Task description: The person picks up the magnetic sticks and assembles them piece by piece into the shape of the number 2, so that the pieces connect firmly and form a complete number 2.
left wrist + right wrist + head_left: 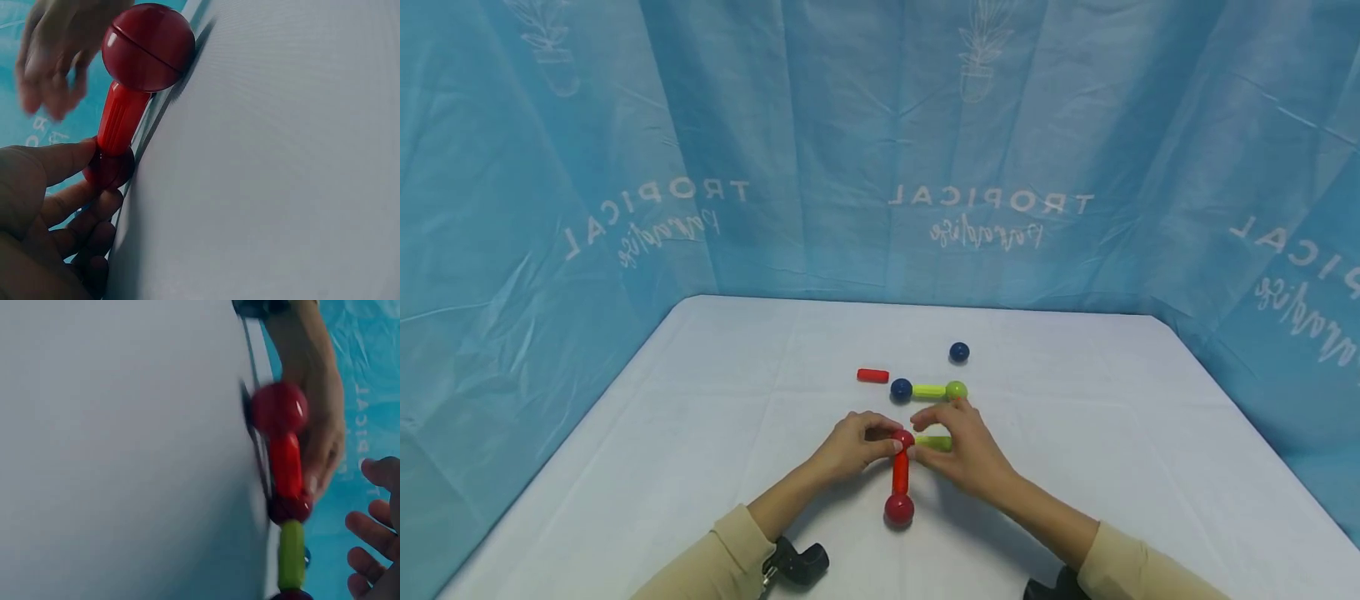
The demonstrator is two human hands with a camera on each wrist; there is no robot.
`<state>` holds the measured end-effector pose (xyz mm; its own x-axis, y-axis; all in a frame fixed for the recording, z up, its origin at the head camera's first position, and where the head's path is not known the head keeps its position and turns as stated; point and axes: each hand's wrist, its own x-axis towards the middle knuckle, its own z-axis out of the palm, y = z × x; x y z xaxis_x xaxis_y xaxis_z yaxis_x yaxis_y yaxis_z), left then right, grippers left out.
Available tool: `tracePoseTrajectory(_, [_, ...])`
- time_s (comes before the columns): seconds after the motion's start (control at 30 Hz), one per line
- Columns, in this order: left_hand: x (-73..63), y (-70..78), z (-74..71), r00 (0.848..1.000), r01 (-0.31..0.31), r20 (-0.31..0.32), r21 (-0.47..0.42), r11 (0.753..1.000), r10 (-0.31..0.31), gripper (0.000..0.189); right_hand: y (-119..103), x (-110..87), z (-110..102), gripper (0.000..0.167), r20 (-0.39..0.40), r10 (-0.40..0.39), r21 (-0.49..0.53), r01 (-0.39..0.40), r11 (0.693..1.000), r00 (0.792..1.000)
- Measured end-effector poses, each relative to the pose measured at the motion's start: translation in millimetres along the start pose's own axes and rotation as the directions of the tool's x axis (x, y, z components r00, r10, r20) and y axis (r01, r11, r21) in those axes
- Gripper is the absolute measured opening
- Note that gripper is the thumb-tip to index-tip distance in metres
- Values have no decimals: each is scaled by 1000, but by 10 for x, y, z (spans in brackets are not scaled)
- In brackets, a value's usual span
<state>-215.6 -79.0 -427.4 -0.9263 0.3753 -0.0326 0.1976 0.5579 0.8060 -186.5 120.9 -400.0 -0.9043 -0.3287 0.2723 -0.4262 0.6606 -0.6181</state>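
With thumb and fingers, my left hand (pixel 857 442) pinches a red ball (pixel 903 437) at the far end of a red rod (pixel 900 473). A second, larger-looking red ball (pixel 898 510) caps the rod's near end. From the pinched ball, a green rod (pixel 291 555) runs off to the right, partly hidden by my right hand (pixel 967 446) in the head view. A dark ball (pixel 291 595) shows at that rod's other end in the right wrist view. My right hand's fingers are spread and bent, with nothing between them, beside the green rod.
Beyond the hands lies a joined piece: a blue ball (pixel 901 390), a yellow-green rod (pixel 928 391) and a green ball (pixel 956 390). Behind it are a loose red rod (pixel 873 376) and another blue ball (pixel 959 352). Blue printed curtains (pixel 850 150) surround the white table (pixel 737 358).
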Motion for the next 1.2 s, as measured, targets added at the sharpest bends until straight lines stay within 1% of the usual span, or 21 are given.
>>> tracePoseTrajectory(0.1, [3,-4,12,1000,-5,5,-5,1000,5,30,43,299,-27,36,-34,-35,-16,34,999,999])
tracePoseTrajectory(0.2, [3,4,16,1000,-14,8,-10,1000,14,31,98,589,-12,36,-42,-48,-46,46,998,998])
tracePoseTrajectory(0.33, [1,20,18,1000,-20,9,-6,1000,20,29,165,884,74,38,-20,8,-89,-10,996,1000])
tracePoseTrajectory(0.43, [1,22,23,1000,-25,10,-1,1000,25,29,208,1034,161,39,9,68,-115,-66,991,998])
tracePoseTrajectory(0.6, [-4,8,28,999,-31,7,4,1000,31,29,263,1211,309,42,54,140,-142,-131,981,989])
tracePoseTrajectory(0.8, [-16,-2,20,999,-40,4,4,999,40,28,262,1358,436,42,100,174,-200,-152,968,980])
tracePoseTrajectory(1.0, [-21,12,6,1000,-30,3,3,1000,30,28,240,1432,522,39,131,204,-234,-169,957,970])
tracePoseTrajectory(1.2, [-12,15,-5,999,-34,-5,5,999,34,27,233,1457,571,36,129,204,-262,-165,951,971])
